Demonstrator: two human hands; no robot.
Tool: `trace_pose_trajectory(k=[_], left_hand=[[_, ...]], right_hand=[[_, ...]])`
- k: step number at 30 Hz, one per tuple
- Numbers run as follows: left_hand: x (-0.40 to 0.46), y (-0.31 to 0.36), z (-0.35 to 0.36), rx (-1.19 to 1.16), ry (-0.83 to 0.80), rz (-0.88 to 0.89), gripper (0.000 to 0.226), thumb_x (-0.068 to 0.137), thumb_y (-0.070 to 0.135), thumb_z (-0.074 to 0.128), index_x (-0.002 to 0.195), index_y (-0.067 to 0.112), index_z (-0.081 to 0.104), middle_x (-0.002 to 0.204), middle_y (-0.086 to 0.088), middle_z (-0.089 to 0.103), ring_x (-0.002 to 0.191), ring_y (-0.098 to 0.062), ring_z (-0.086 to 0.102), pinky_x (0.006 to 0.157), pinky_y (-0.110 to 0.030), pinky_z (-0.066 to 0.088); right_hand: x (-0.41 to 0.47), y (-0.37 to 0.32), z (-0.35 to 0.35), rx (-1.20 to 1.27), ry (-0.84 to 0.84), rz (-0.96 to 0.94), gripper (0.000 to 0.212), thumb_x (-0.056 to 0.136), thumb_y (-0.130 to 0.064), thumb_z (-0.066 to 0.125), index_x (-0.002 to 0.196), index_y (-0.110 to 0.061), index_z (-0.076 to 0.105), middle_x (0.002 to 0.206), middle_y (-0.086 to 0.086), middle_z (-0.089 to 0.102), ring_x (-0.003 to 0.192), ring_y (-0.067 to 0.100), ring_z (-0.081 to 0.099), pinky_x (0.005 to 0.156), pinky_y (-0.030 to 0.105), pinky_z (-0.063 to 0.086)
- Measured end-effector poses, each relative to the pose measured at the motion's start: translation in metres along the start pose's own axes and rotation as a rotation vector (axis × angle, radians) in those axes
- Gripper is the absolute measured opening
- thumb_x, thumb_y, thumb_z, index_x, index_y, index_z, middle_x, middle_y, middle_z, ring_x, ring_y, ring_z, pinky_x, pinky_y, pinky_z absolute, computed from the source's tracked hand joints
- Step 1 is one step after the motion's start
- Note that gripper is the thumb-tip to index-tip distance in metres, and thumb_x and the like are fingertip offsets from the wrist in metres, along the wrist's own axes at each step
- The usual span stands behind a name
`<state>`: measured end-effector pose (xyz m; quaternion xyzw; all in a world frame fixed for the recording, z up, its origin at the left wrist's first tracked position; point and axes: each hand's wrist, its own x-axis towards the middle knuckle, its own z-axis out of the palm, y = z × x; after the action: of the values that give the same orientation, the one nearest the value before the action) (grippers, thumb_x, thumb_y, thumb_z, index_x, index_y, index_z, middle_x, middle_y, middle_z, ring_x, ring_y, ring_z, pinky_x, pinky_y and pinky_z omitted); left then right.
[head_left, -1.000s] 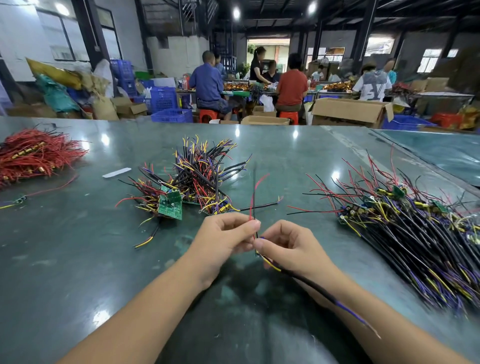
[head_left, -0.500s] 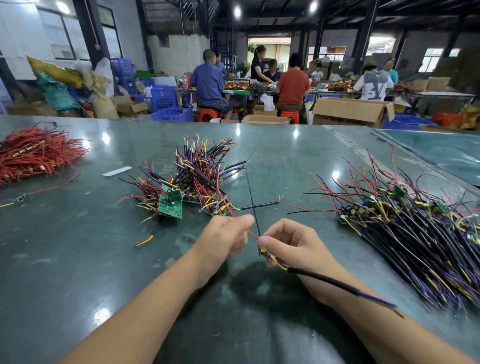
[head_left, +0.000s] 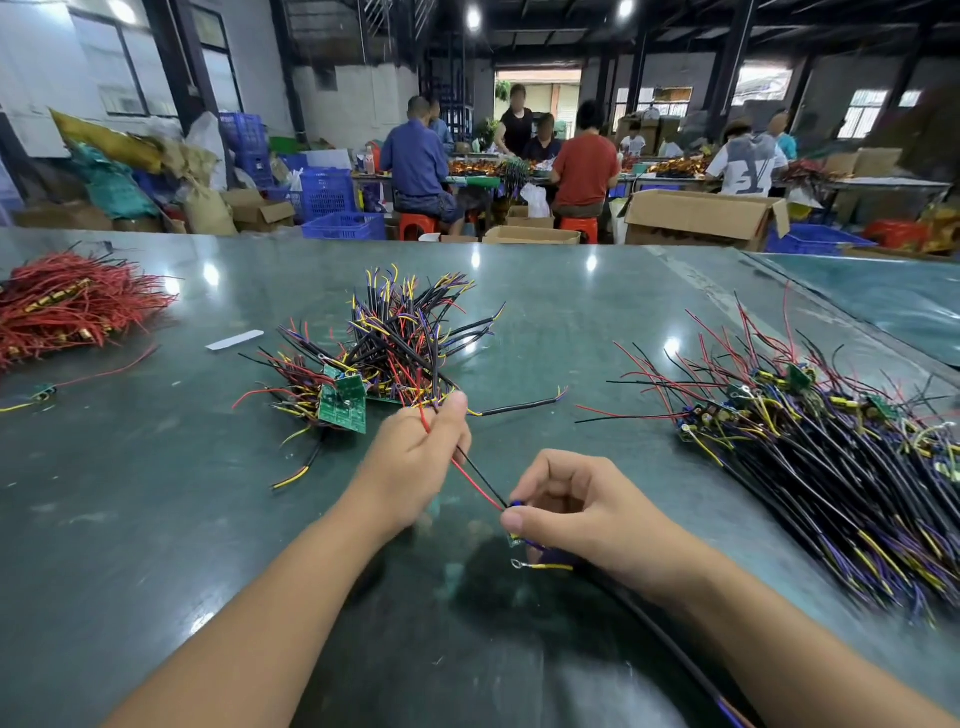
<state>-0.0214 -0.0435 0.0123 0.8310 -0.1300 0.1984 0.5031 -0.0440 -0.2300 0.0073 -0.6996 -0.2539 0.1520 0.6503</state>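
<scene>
My left hand (head_left: 415, 462) grips a thin red wire and a thin black wire (head_left: 475, 480) that run down to the right. My right hand (head_left: 576, 514) pinches the small board end of the same wire assembly (head_left: 519, 543) between thumb and forefinger. A yellow lead with a ring terminal (head_left: 540, 566) sticks out below that hand. The assembly's thick black cable (head_left: 670, 639) trails along my right forearm toward the bottom edge. Both hands hover low over the dark green table (head_left: 156, 519).
A tangled pile of wired green circuit boards (head_left: 384, 358) lies just beyond my left hand. A long heap of black, yellow and purple harnesses (head_left: 831, 457) fills the right side. Red wires (head_left: 67, 306) lie far left, a white strip (head_left: 234, 340) beside them. People work at tables behind.
My left hand has moved up and to the left, drawing the red and black wires out taut. My right hand has dropped lower, and the upright wire ends have come down.
</scene>
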Motion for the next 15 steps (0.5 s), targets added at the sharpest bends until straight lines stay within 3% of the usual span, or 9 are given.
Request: trace_pose_trajectory(k=[5, 10, 12, 15], left_hand=[[0.013, -0.012, -0.015, -0.107, 0.233, -0.059, 0.057, 0.097, 0.039, 0.033, 0.047, 0.015, 0.045, 0.042, 0.008, 0.039, 0.042, -0.004, 0.034, 0.046, -0.017, 0.025], [0.014, -0.013, -0.014, -0.221, 0.291, -0.180, 0.063, 0.104, 0.028, 0.030, 0.046, 0.012, 0.048, 0.040, 0.002, 0.038, 0.037, -0.003, 0.033, 0.040, -0.015, 0.026], [0.012, -0.007, -0.013, -0.364, 0.240, -0.289, 0.065, 0.103, 0.035, 0.029, 0.046, 0.013, 0.052, 0.044, -0.003, 0.034, 0.035, -0.006, 0.030, 0.040, -0.018, 0.022], [0.006, 0.002, -0.012, -0.585, -0.122, -0.418, 0.059, 0.086, 0.064, 0.032, 0.074, 0.018, 0.066, 0.054, -0.001, 0.047, 0.044, -0.008, 0.040, 0.048, -0.020, 0.029]], right_hand=[[-0.003, -0.002, 0.000, -0.055, -0.060, 0.019, 0.018, 0.080, -0.005, 0.073, 0.077, -0.013, 0.057, 0.066, 0.006, 0.062, 0.054, 0.015, 0.055, 0.055, 0.024, 0.047], [-0.002, -0.004, 0.000, -0.056, -0.065, 0.017, 0.017, 0.080, -0.006, 0.073, 0.077, -0.013, 0.058, 0.066, 0.003, 0.064, 0.054, 0.013, 0.056, 0.052, 0.020, 0.046], [-0.002, -0.002, 0.000, -0.040, -0.060, 0.016, 0.018, 0.079, -0.007, 0.074, 0.075, -0.014, 0.059, 0.066, 0.004, 0.064, 0.054, 0.013, 0.055, 0.053, 0.021, 0.047], [-0.001, 0.003, 0.003, -0.070, 0.031, -0.061, 0.018, 0.075, -0.012, 0.076, 0.070, -0.022, 0.062, 0.063, 0.001, 0.063, 0.053, 0.011, 0.055, 0.053, 0.022, 0.046]])
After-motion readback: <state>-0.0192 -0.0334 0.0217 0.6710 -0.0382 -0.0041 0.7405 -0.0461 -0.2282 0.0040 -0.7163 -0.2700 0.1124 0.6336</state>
